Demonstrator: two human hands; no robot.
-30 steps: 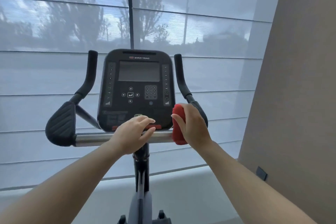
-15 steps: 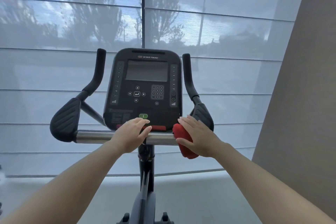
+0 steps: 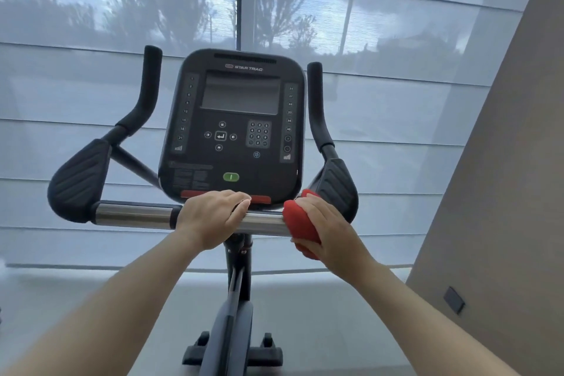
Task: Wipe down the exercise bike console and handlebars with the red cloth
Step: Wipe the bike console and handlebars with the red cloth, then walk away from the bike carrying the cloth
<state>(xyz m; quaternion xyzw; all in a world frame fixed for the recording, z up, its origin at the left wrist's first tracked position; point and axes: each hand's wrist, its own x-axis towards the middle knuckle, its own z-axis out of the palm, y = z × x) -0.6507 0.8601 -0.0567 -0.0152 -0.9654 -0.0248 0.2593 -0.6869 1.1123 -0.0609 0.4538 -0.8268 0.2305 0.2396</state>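
The right grip (image 3: 332, 232) clenches the red cloth (image 3: 297, 220), which stood upright a second ago and now wraps the right end of the chrome crossbar (image 3: 134, 215). The left grip (image 3: 210, 217) grasps the bar's middle. Handlebar wiping seems underway; whether the console (image 3: 235, 119) is done, I cannot tell.

I take this for a gym room: a bike (image 3: 235, 290) with a Star Trac console (image 3: 235, 159), shaded window (image 3: 396, 70) behind it, wall (image 3: 503, 162) at its right.

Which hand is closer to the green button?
Left. The left hand grips the bar just below the green button; the right hand holds the red cloth farther right.
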